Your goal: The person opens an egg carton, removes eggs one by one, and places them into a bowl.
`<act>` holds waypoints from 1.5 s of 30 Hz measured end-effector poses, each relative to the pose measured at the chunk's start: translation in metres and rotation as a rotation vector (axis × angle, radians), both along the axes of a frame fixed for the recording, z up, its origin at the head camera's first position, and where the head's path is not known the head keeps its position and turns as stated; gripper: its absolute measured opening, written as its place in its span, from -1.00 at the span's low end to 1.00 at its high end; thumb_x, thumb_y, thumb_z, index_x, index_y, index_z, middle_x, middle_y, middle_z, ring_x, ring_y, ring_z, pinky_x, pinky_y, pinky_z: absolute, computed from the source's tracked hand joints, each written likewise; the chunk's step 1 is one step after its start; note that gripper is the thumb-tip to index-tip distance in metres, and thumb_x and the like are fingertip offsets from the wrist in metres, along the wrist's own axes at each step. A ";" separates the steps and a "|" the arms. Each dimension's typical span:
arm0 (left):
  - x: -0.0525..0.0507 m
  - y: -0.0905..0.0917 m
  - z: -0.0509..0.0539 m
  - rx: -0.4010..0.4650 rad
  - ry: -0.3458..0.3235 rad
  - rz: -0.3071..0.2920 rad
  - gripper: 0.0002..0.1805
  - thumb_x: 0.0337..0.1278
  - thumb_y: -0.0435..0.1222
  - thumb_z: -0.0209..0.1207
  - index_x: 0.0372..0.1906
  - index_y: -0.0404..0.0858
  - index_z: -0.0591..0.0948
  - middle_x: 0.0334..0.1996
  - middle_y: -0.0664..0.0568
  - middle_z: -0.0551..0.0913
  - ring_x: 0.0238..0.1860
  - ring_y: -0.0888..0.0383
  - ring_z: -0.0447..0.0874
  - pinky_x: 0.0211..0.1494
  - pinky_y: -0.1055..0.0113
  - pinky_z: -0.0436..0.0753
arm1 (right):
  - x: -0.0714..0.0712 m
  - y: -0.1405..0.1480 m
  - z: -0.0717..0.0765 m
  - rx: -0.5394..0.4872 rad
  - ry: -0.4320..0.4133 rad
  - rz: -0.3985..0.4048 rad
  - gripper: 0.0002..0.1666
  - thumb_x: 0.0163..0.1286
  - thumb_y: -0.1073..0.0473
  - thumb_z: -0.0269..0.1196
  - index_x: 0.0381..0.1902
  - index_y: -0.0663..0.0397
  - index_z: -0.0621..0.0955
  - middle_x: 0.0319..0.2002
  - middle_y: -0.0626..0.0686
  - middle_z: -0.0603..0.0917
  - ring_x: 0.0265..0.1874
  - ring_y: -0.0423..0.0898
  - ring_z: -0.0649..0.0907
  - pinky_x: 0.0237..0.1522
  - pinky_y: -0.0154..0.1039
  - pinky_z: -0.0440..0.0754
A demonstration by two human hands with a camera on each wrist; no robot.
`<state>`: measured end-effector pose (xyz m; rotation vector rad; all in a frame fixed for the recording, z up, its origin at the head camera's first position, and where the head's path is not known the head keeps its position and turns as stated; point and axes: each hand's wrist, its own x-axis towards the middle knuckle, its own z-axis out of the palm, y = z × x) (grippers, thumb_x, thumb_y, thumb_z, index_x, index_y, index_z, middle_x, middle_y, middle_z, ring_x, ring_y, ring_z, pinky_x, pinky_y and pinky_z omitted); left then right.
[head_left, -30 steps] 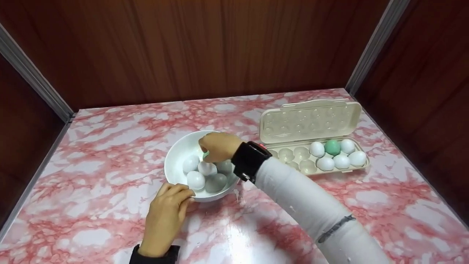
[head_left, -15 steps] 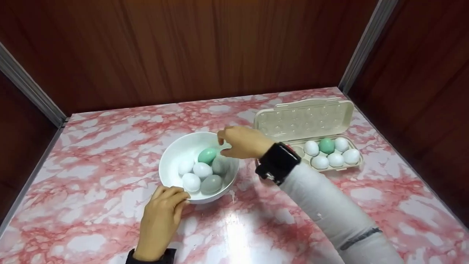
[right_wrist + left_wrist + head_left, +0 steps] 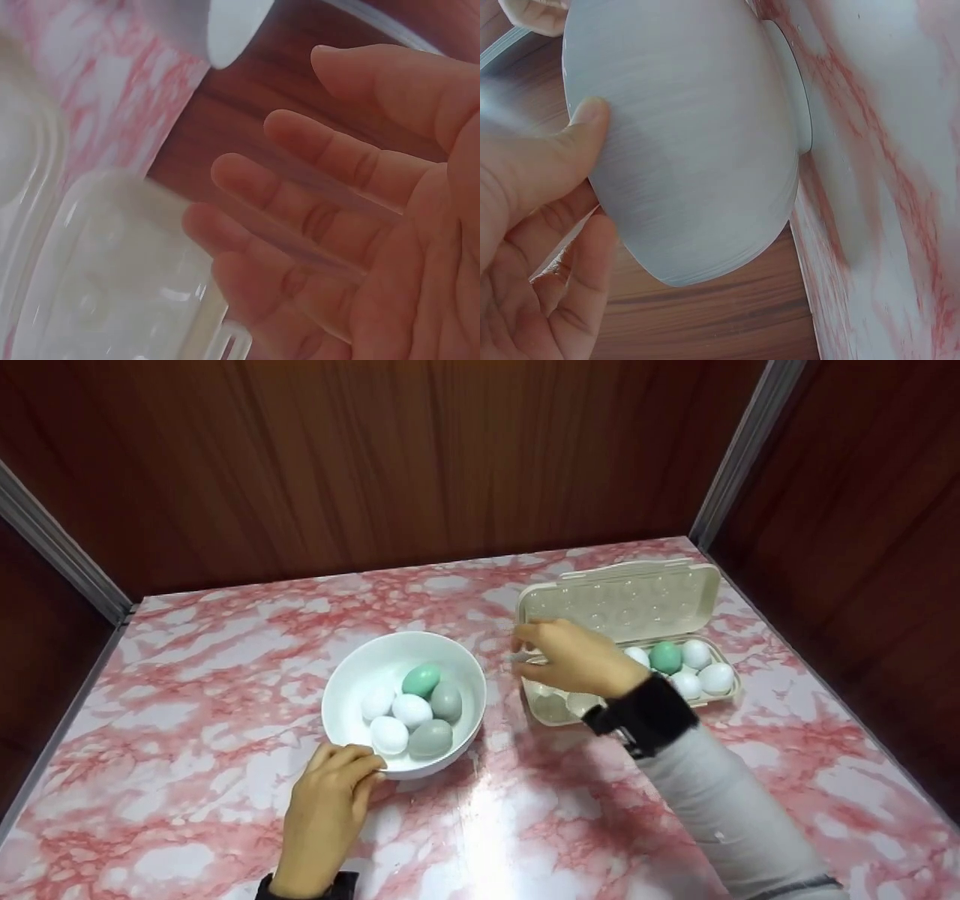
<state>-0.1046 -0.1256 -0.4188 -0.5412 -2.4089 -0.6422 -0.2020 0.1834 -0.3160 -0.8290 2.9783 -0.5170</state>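
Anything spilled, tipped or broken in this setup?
Nothing clearly stands out. The bowl sits upright on the table, and the eggs in it show no visible cracks. The egg carton stands open, though the right hand hides part of it. The bright streak on the table's near side looks like glare, not a spill.

The person's right arm wears a long, greyish-white fabric sleeve (image 3: 739, 810), softly wrinkled and fairly close-fitting; toward the elbow, I can make out a narrow dark-grey stripe (image 3: 804, 883) crossing it; at the wrist sits a broad, chunky black wristband (image 3: 652, 716), with a small silvery fitting (image 3: 628, 740) and a stubby black tab (image 3: 599, 720) at its edge; a second black band (image 3: 307, 888), only partly visible, circles the other wrist; the left hand (image 3: 322, 810) and right hand (image 3: 574, 656) are ungloved, with slim fingers, rounded tips and creased joints.
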 end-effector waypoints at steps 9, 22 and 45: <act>0.001 0.001 0.001 0.008 -0.020 -0.002 -0.88 -0.13 -0.38 0.46 -0.39 -0.19 0.77 -0.30 0.10 0.76 -0.24 0.15 0.58 -0.14 0.21 0.71 | 0.009 0.051 -0.018 -0.040 0.032 -0.079 -0.71 0.31 0.14 0.32 -0.09 0.20 0.66 -0.15 0.14 0.68 -0.09 0.08 0.66 0.03 0.02 0.64; 0.002 0.000 0.000 0.010 -0.035 0.005 -0.87 -0.15 -0.38 0.46 -0.39 -0.20 0.78 -0.30 0.10 0.76 -0.23 0.16 0.59 -0.13 0.20 0.71 | 0.024 0.112 -0.037 -0.059 -0.015 -0.265 -0.66 0.33 0.14 0.29 -0.03 0.24 0.63 -0.14 0.24 0.69 -0.13 0.17 0.67 -0.08 0.11 0.63; 0.001 0.001 0.000 0.017 -0.044 0.014 -0.88 -0.14 -0.38 0.46 -0.39 -0.20 0.78 -0.29 0.09 0.77 -0.22 0.16 0.59 -0.13 0.19 0.73 | 0.027 0.132 -0.070 -0.010 -0.052 -0.383 -0.64 0.04 0.31 0.32 -0.13 0.29 0.67 -0.18 0.24 0.63 -0.18 0.24 0.61 -0.08 0.15 0.60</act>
